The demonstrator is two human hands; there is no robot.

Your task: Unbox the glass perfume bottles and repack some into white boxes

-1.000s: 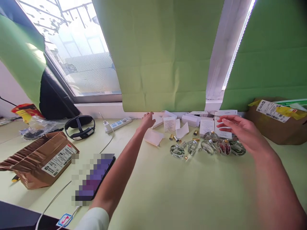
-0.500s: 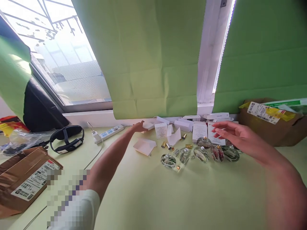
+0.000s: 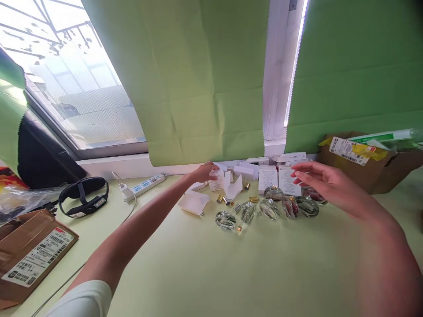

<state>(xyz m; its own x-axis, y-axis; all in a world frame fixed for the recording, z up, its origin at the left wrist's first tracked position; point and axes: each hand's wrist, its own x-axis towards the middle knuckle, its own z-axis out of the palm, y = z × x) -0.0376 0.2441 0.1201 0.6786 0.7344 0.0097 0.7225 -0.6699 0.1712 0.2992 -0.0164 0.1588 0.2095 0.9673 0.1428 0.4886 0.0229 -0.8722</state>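
1. The left hand was stretched to the back, over the upper part of a white printed paper carton; whether its fingers pinched the carton or only touched it, I could not tell
2. The right hand hung in the air, its fingers loosely curved and parted with nothing visible in its grasp, in front of two white printed cartons at the back
3. Clear oval glass bottles formed a loose row before the cartons, some below the right hand; small gold cylindrical caps lay scattered between
4. A low sideways sweep of the right hand could have knocked bottle against bottle, since several sat close together
5. A hasty pull by the left hand could have dragged the white folded paper piece just beside its carton, and the round caps could have rolled if nudged
6. The surface was a smooth, pale yellow-green table, bearing a black padded headset, a white power strip and a brown cardboard box at the far right
7. Behind it hung green fabric curtains, with a bright metal-framed window uncovered at left
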